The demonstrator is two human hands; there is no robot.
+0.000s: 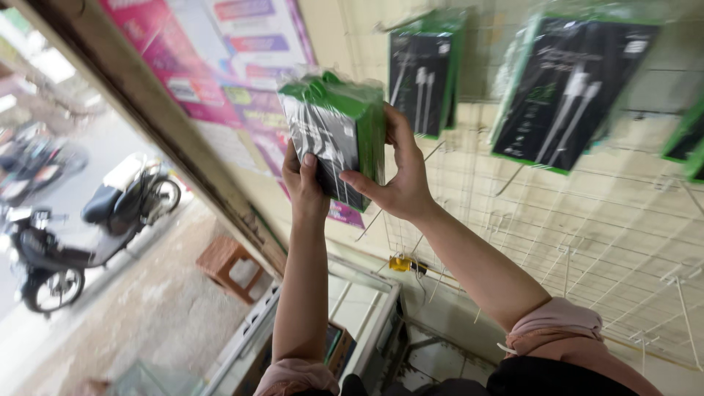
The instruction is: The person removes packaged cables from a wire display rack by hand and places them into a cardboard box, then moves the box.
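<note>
Both hands are holding the pack [334,136] of green-and-black boxes up near the grid wall [587,242], left hand [304,180] at 7 o'clock, right hand [396,172] at 4 o'clock, fingers clamping its edges; the light, stiff bundle's slick wrap probably favours gripping corners.

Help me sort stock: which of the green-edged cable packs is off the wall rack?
The stack of packs held between the left hand and right hand. The other cable packs hang on the wire grid.

Both arms reach upward, left hand [304,180] and right hand [400,180] raised with fingers curled in a grip.
</note>
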